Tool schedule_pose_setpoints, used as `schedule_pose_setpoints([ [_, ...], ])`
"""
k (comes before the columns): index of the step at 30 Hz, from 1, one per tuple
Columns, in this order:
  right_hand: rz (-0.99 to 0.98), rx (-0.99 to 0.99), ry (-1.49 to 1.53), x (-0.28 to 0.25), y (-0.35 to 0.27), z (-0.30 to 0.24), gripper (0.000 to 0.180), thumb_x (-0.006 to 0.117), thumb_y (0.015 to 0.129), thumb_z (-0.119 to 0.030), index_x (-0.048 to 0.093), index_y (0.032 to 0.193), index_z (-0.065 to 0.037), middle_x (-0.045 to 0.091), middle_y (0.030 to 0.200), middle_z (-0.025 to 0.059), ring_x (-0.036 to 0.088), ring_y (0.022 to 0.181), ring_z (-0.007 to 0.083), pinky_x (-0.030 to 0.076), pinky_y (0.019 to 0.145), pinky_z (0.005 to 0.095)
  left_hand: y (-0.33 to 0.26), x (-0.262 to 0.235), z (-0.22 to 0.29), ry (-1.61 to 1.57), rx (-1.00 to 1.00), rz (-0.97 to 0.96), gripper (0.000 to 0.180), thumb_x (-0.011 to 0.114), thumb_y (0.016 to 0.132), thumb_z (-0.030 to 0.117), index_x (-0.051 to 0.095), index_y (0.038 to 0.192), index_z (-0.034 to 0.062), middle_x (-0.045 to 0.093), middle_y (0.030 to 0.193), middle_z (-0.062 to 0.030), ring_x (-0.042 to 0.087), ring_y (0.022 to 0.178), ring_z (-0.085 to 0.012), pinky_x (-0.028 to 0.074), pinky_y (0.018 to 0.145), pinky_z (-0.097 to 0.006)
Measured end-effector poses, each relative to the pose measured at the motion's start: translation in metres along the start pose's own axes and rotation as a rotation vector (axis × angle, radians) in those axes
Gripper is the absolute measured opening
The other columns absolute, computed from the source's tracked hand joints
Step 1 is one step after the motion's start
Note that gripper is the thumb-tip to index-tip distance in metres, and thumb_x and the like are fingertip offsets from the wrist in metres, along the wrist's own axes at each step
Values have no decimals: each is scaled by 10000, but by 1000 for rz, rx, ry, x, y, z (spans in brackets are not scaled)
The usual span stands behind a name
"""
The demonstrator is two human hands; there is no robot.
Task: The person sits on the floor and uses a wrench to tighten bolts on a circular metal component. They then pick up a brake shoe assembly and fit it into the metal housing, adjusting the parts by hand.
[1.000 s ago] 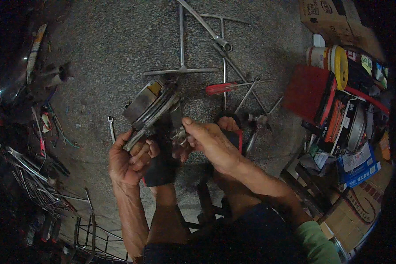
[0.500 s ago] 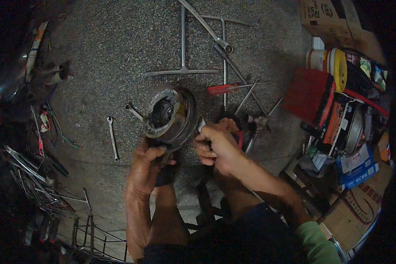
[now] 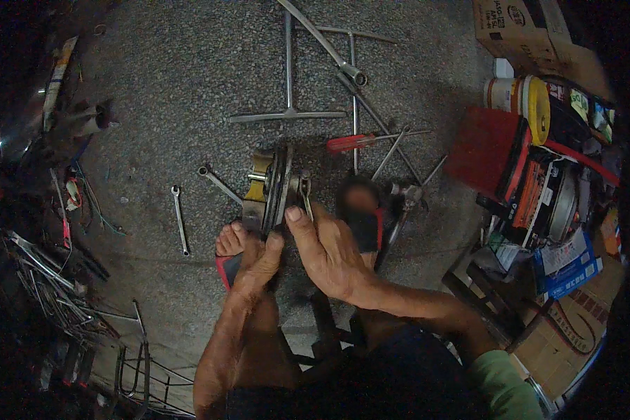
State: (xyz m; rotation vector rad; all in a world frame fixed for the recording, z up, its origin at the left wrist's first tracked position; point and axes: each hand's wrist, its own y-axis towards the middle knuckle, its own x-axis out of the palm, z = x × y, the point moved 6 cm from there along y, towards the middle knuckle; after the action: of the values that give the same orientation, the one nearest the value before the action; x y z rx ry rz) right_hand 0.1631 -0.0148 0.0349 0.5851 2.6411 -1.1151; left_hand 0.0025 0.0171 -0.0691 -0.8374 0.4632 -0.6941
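Between my knees a round, dark metal part (image 3: 278, 183), like a brake plate, is turned edge-on, with a yellow piece (image 3: 259, 171) showing on its left side. My left hand (image 3: 257, 262) is closed round its lower edge, the thumb up. A metal wrench (image 3: 306, 194) stands against the part's right face, its ring end at the top. My right hand (image 3: 330, 255) grips the wrench low down, the thumb pressed toward the part; some of its fingers are hidden. Just left of the part lies a short combination wrench (image 3: 219, 183) on the ground.
Further ahead lie T-handle wrenches (image 3: 289, 77), a red-handled screwdriver (image 3: 346, 143) and a hammer-like tool (image 3: 407, 196). Another wrench (image 3: 180, 220) is at left. Boxes, a red case (image 3: 486, 150) and a yellow-rimmed bucket (image 3: 537, 110) crowd the right. Metal rods (image 3: 49, 294) pile up at left.
The round part has turned from showing its open inner face to edge-on. My right hand has come closer under its right side, and the wrench now shows upright against it.
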Motion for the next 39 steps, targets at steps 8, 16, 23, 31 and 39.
schedule_pose_setpoints([
  [8, 128, -283, -245, 31, 9, 35, 282, 494, 974, -232, 435, 941, 42, 522, 551, 200, 544, 503, 435, 410, 471, 496, 16, 13, 4, -2, 138, 44, 582, 723, 833, 314, 480, 1266, 10, 588, 1075, -93, 557, 951, -206, 453, 831, -351],
  [16, 71, -154, -113, 32, 8, 22, 296, 454, 1004, -254, 470, 900, 22, 542, 598, 154, 557, 532, 298, 412, 525, 419, 3, 6, 2, -46, 148, -41, 572, 717, 842, 317, 485, 1263, 8, 589, 1086, -92, 557, 961, -204, 450, 842, -349],
  [23, 183, -276, -33, 7, -12, 15, 324, 444, 1019, -257, 517, 1008, 58, 523, 619, 110, 503, 556, 293, 380, 560, 410, 3, 22, 6, -63, 188, -102, 563, 713, 850, 320, 490, 1260, 6, 589, 1095, -91, 557, 969, -202, 447, 853, -347],
  [31, 201, -464, -240, 24, 10, 56, 303, 498, 966, -154, 464, 1072, 128, 463, 605, 214, 465, 522, 419, 344, 517, 496, 6, 26, 16, -73, 214, -92, 554, 707, 858, 324, 495, 1257, 4, 590, 1105, -90, 558, 978, -200, 445, 864, -345],
  [39, -29, 30, 124, 1, 4, 18, 377, 389, 1044, -312, 517, 911, 18, 469, 644, 87, 426, 625, 200, 394, 627, 358, 6, 22, 11, -71, 207, -89, 545, 702, 867, 327, 500, 1254, 1, 591, 1115, -88, 558, 988, -198, 442, 876, -343],
])
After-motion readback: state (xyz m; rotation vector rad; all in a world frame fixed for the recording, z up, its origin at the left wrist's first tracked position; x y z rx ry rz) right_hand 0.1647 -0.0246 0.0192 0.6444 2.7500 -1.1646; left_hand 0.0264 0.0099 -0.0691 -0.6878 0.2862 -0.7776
